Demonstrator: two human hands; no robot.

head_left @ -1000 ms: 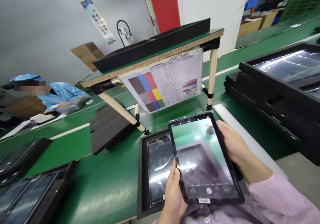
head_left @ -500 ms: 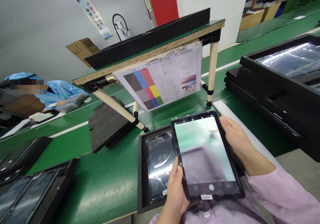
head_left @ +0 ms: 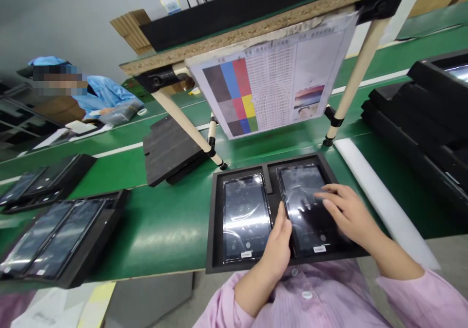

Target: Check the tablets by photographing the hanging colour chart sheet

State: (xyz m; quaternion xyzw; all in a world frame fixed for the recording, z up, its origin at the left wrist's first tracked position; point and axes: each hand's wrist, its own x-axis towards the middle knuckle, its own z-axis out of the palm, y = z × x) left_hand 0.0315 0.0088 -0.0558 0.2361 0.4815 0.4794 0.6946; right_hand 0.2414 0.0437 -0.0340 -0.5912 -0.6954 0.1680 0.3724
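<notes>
A black foam tray lies at the bench's front edge with two tablets in it. The right tablet has a dark screen and a small white label at its lower end. Over that screen my right hand is open, fingers stretched out on or just above the glass. My left hand rests along this tablet's left edge, its fingers straight and gripping nothing that shows. In the tray's left half, the left tablet is under shiny clear film.
A raised stand with a printed colour chart stands behind the tray. White foam strip lies at right, near stacked black trays. More tablet trays are at left; a co-worker in blue sits beyond.
The tablet that both hands held up, its screen lit with a camera picture, is now down in the tray's right half with a dark screen. My right hand has moved over its screen.
</notes>
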